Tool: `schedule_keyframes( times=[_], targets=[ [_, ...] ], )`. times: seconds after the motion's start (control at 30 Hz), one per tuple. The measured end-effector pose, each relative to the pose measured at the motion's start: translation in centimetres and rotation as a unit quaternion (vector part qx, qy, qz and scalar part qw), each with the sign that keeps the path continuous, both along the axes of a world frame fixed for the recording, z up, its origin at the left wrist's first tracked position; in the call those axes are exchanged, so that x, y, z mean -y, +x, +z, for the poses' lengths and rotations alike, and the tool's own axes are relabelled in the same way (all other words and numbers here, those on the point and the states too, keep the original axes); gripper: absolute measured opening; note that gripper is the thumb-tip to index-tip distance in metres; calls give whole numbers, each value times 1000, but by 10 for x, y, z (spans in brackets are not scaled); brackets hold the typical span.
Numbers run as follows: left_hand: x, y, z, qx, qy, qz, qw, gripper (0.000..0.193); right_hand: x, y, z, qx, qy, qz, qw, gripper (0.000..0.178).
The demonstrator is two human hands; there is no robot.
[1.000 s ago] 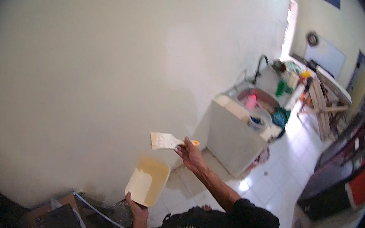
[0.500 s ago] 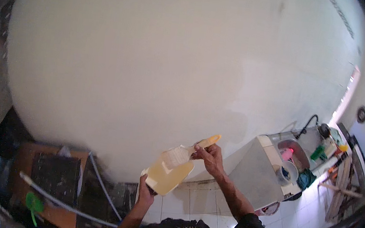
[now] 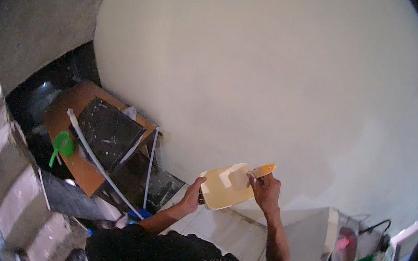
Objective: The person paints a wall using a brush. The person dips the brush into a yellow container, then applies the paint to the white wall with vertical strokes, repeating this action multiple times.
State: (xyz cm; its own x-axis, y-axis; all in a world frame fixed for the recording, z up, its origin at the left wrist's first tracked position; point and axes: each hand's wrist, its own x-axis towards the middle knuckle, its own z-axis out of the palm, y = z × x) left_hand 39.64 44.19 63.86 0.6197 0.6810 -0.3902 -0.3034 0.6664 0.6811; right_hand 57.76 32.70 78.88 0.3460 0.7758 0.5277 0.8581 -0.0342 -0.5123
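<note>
One yellowish tub (image 3: 218, 196) before one pale wall (image 3: 255, 84); left hand (image 3: 192, 196) closed on its left end. Right hand (image 3: 267, 193) pinches one orange-handled brush (image 3: 265, 170); bristles (image 3: 238, 180) over tub's inside, contact I cannot tell. Leftward, one green dipper (image 3: 63, 143) at edge of brown board (image 3: 61, 109).

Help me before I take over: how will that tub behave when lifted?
The tub is probably fairly light: the left hand grips it at one end. It may slosh, as its contents look liquid. Its thin-looking rim suggests some flex.
</note>
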Motion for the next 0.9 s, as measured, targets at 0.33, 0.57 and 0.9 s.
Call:
schedule_keyframes(
  times=[0.33, 0.57, 0.9],
  targets=[
    [9, -7, 3, -20, 14, -5, 1000, 56, -2, 2, -26, -115, 60, 36, 991, 20],
    [4, -5, 21, -17, 21, -31, 999, 53, 2, -7, -9, -145, 50, -3, 988, 25],
    [1, 3, 43, 17, 46, -26, 998, 55, 7, -6, -7, -122, 11, -45, 991, 39]
  ],
)
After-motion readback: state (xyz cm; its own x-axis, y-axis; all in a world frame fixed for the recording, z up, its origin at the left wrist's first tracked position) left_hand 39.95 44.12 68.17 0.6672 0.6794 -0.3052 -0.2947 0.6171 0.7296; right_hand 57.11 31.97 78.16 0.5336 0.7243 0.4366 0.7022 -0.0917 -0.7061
